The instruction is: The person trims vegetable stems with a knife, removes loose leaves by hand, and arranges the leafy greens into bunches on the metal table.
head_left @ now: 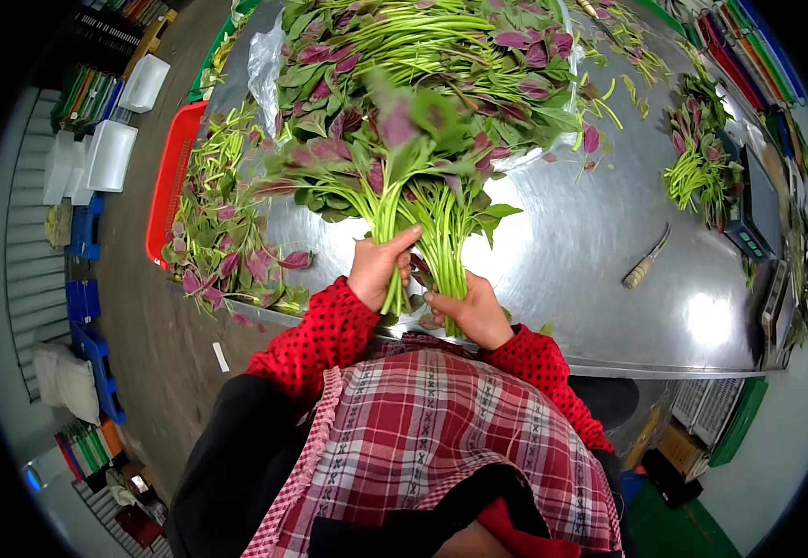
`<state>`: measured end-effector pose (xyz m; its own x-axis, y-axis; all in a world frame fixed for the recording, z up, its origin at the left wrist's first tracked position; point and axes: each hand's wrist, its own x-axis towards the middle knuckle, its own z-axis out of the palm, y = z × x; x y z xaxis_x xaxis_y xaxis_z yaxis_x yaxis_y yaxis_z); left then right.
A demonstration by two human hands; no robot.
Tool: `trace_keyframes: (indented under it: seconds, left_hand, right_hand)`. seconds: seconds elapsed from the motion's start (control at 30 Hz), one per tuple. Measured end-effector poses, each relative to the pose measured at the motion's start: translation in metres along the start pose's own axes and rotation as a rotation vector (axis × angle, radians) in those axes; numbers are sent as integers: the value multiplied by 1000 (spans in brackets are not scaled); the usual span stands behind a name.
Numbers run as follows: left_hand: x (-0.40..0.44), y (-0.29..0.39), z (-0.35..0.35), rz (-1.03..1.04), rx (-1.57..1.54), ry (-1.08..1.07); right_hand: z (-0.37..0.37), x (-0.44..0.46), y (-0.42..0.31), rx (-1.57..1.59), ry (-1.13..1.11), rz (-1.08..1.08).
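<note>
My left hand (378,268) is closed round the stems of a bunch of red-and-green amaranth (385,212), thumb across the front. Close beside it, my right hand (476,314) grips the lower stems of a second amaranth bunch (441,237). Both bunches have their leaves pointing away from me and their cut ends towards my apron; the leaf tops are partly blurred. Beyond them a large heap of amaranth (422,46) lies on clear plastic. A curved knife with a wooden handle (640,272) rests on the metal table (562,307) to the right.
On the left, loose leaves and stems (227,223) spread along the table beside a red crate (169,200). At the right stands a scale (755,205), with an amaranth bunch (699,158) next to it. Another tool handle (588,9) shows at the far edge.
</note>
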<state>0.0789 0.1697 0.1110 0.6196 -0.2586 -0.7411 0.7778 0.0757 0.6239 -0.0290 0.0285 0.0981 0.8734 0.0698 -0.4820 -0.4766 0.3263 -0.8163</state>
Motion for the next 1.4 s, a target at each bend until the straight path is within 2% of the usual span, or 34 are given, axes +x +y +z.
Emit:
trace_keyframes:
  seconds: [0.33, 0.4, 0.53, 0.6, 0.73, 0.87, 0.97, 1.17, 1.27, 1.33, 1.4]
  left_hand:
    - [-5, -28, -21, 64, 21, 1]
    - [-5, -25, -22, 123, -58, 81]
    - [2, -2, -9, 94, -122, 46]
    - [10, -8, -12, 115, -137, 12]
    - [1, -17, -19, 28, -158, 3]
    - [3, -14, -21, 57, -224, 35]
    - [14, -16, -19, 140, -180, 23]
    - [4, -13, -25, 131, -128, 19]
    - [-5, -13, -25, 195, -104, -4]
    - [-7, -13, -23, 209, -252, 9]
    - [-7, -11, -24, 192, -272, -37]
  right_hand:
    - [0, 4, 9, -89, 90, -53]
    - [1, 3, 7, -105, 96, -40]
    - [11, 4, 14, -184, 158, -64]
    - [13, 2, 13, -200, 166, -63]
    - [11, 1, 9, -173, 164, -36]
    - [15, 4, 8, -178, 153, -20]
    - [20, 2, 9, -171, 166, -51]
    - [13, 1, 13, -275, 201, -88]
    - [15, 0, 7, -197, 182, -42]
    - [15, -1, 4, -124, 154, -37]
    - [16, 0, 4, -50, 128, -29]
